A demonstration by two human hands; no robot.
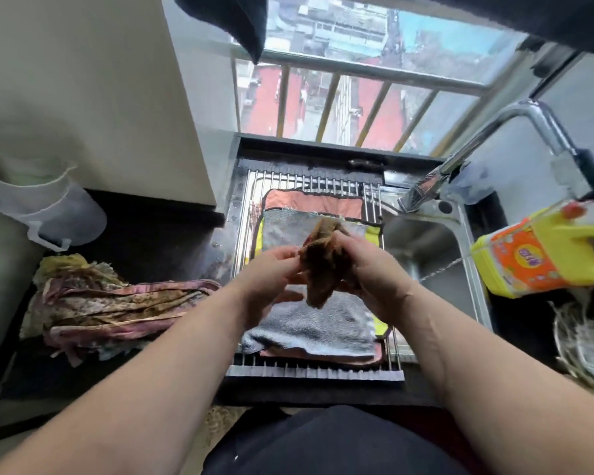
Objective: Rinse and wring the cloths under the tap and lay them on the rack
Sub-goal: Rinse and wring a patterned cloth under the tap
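A bunched brown cloth [324, 262] hangs between both hands above the wire rack [309, 186]. My left hand [271, 282] pinches its left edge and my right hand [367, 269] grips its right side. On the rack lie a grey cloth [316, 323] on top and an orange-pink cloth [309, 200] beneath it, with a yellow edge showing. The chrome tap [494, 138] arches over the steel sink [436, 241] to the right; a thin stream of water shows there.
A heap of crumpled stained cloths [110, 303] lies on the dark counter at left. A clear plastic jug [45, 200] stands behind it. A yellow detergent bottle [546, 248] sits right of the sink. A window with bars is behind the rack.
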